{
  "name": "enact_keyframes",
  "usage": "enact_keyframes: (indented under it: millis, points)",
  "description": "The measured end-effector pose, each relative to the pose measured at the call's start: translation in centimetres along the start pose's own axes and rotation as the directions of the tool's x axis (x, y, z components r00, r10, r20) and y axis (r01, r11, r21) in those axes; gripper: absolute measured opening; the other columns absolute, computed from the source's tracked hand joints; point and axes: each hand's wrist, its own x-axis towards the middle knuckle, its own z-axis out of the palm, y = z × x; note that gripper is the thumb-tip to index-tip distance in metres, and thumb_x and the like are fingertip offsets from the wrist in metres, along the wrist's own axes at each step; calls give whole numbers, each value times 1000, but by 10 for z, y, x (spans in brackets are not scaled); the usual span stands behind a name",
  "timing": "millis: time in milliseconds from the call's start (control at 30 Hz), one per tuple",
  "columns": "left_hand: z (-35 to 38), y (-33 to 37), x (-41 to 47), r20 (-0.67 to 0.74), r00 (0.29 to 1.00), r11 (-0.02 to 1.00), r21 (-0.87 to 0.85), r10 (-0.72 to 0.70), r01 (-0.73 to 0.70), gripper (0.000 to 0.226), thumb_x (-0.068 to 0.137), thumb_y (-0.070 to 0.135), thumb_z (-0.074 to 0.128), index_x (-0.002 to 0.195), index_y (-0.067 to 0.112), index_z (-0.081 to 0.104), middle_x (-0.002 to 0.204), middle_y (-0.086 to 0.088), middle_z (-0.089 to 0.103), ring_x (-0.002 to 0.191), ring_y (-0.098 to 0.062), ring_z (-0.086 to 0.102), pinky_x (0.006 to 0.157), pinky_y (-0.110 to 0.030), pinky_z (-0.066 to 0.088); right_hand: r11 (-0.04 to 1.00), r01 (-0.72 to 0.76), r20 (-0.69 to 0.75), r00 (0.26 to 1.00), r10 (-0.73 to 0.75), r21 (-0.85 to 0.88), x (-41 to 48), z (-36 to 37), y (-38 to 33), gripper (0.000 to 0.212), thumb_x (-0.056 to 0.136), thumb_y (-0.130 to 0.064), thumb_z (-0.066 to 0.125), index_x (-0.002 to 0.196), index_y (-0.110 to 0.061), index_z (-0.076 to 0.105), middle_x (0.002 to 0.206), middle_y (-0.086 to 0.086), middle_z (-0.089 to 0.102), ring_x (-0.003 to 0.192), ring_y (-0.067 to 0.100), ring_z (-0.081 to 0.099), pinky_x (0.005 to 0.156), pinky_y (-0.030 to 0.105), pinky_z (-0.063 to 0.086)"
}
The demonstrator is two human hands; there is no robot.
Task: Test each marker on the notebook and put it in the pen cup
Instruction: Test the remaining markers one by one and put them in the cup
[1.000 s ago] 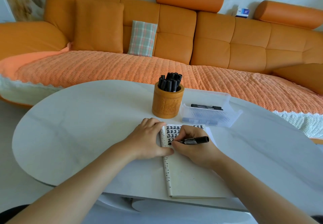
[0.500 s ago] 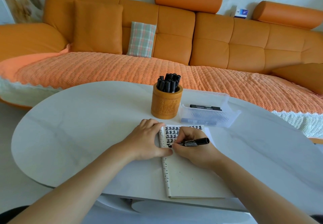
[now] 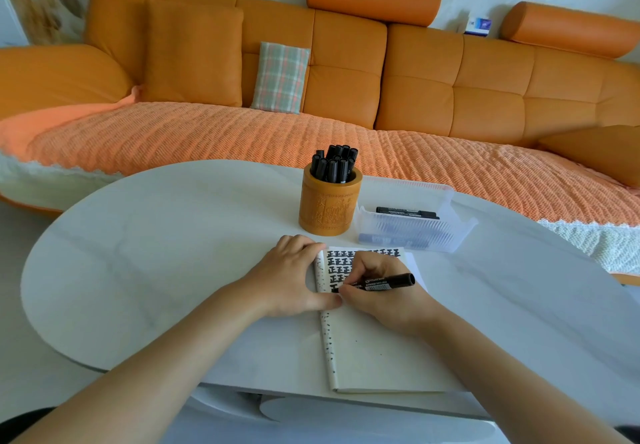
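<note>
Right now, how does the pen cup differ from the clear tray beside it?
The pen cup is an opaque orange-brown cylinder, taller than it is wide; the clear tray is a low, see-through ribbed box. The pen cup is packed with black markers standing upright; in the clear tray a few loose markers lie flat. Both stand side by side on the white table, beyond the notebook.

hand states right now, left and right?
Left hand: open, pressing on the notebook.
Right hand: closed, holding the marker.
</note>
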Motion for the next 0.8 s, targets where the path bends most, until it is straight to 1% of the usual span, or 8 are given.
enact_keyframes:
  millis: [100, 300, 433, 533, 600, 667, 733, 800]
  points:
    - [0, 0, 0, -6, 1000, 1000, 0, 1, -1, 110, 53, 85, 46, 147, 31, 26, 138, 15, 29, 131, -7, 19, 109, -26, 24, 1000, 0, 13, 1000, 0, -5, 0, -1, -1, 20, 79, -9, 73, 67, -22, 63, 70, -5, 65, 64, 9, 57, 61, 28, 46]
    - [0, -1, -1, -11, 1000, 1000, 6, 4, -4, 107, 57, 84, 48, 147, 31, 25, 138, 15, 29, 130, -6, 19, 107, -26, 25, 999, -41, -16, 999, 41, -6, -1, -2, -4, 19, 78, -7, 69, 66, -16, 57, 66, -7, 60, 59, 7, 52, 56, 26, 42]
    - [0, -4, -2, -19, 999, 999, 36, 25, -24, 100, 67, 81, 51, 149, 30, 23, 142, 16, 28, 133, -5, 19, 110, -28, 25, 986, -72, -178, 979, 98, 147, 0, -4, -4, 19, 80, -10, 72, 69, -17, 59, 60, -7, 59, 52, 9, 47, 51, 23, 36]
    - [-2, -7, -3, -10, 1000, 999, -34, 21, -21, 93, 73, 80, 43, 150, 31, 24, 144, 18, 28, 135, -1, 17, 114, -30, 24, 952, -27, -200, 976, 92, 306, -1, -6, -4, 15, 86, 1, 70, 81, -12, 64, 62, -2, 60, 51, 15, 47, 49, 23, 38]
    - [-5, -12, -4, -37, 999, 995, -98, 12, -15, 75, 86, 66, 46, 149, 31, 28, 147, 17, 31, 137, -1, 18, 115, -32, 24, 961, -14, -202, 977, 73, 277, 0, -7, -6, 14, 88, 4, 68, 88, -10, 70, 66, -6, 63, 56, 13, 51, 52, 20, 42]
    - [-12, -16, -6, -99, 995, 999, -33, 26, -30, 59, 94, 46, 50, 147, 29, 32, 146, 14, 35, 137, -4, 23, 114, -32, 27, 977, -5, -199, 979, 48, 211, 2, -10, -7, 20, 89, 6, 65, 93, -12, 73, 75, -11, 67, 62, 6, 55, 57, 15, 44]
    - [-19, -22, -8, -149, 988, 998, 56, 42, -34, 53, 92, 33, 54, 142, 28, 40, 138, 14, 43, 131, -5, 32, 109, -32, 34, 995, -12, -179, 983, 31, 103, 4, -16, -7, 30, 93, 6, 60, 101, -20, 73, 91, -12, 69, 72, 0, 59, 66, 15, 46]
    - [-24, -27, -10, -154, 988, 996, 87, 23, -10, 50, 87, 33, 57, 136, 30, 46, 126, 18, 48, 123, -4, 38, 101, -29, 39, 1000, -28, -130, 991, 28, -3, 5, -21, -8, 42, 97, 8, 51, 113, -26, 70, 103, -8, 69, 81, 2, 61, 74, 19, 50]
